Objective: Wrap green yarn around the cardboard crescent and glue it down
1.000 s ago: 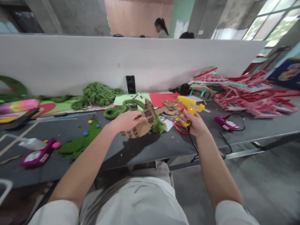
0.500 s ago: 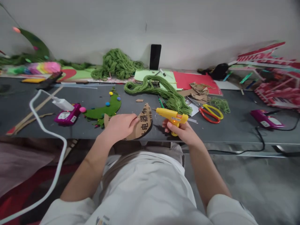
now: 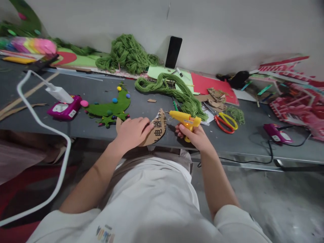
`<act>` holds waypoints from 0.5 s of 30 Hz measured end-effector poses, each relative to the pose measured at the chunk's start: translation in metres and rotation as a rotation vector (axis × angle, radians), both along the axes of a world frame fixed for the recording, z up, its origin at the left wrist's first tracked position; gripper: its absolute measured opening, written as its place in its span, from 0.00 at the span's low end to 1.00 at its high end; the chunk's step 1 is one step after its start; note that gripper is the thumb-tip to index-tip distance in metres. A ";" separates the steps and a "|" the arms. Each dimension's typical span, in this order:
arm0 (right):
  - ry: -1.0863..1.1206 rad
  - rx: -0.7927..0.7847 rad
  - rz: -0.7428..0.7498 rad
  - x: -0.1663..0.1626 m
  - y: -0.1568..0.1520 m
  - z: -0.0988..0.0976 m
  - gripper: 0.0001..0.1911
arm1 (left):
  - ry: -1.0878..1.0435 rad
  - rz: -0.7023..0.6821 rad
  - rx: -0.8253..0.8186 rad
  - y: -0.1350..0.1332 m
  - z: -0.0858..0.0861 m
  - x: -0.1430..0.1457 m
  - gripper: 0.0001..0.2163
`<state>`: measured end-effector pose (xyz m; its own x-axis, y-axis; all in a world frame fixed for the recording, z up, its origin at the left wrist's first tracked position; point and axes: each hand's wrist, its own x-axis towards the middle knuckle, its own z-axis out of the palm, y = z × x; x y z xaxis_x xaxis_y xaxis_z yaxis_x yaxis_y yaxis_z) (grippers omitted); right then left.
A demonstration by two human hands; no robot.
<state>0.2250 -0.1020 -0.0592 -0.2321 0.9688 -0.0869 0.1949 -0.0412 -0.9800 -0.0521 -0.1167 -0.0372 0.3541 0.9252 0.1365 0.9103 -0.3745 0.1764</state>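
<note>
My left hand (image 3: 133,132) lies over a brown cardboard piece (image 3: 159,130) printed with dark characters, its fingers bent on it and holding it down at the table's front edge. The piece rises to a pointed tip with a shiny patch; part is hidden beneath the hand. Wrapped round the handle of a yellow hot glue gun (image 3: 183,117), my right hand (image 3: 193,134) keeps the nozzle pointing left, close by the cardboard tip. An orange light glows on the gun. Left of the cardboard lies a curved green felt shape (image 3: 108,109) with coloured pompoms.
Green yarn (image 3: 174,89) lies behind the gun, with a bigger heap (image 3: 129,55) near the wall. Red-and-yellow scissors (image 3: 226,122) rest to the right. A purple device (image 3: 65,107) with a white plug sits left. A phone (image 3: 173,52) leans against the wall.
The view has shifted and tilted slightly. My left fingers have spread a little over the cardboard. The glue gun remains in my right hand, its nozzle still near the tip.
</note>
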 end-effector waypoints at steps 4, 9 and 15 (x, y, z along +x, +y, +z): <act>0.019 -0.022 -0.073 -0.001 -0.004 0.001 0.23 | -0.058 0.058 -0.043 -0.002 0.004 0.002 0.20; -0.080 0.040 -0.040 -0.001 -0.009 0.003 0.21 | -0.117 0.073 -0.081 -0.003 0.006 -0.001 0.26; -0.170 0.127 0.038 -0.003 -0.010 0.003 0.19 | -0.142 0.056 -0.105 -0.002 0.005 -0.004 0.30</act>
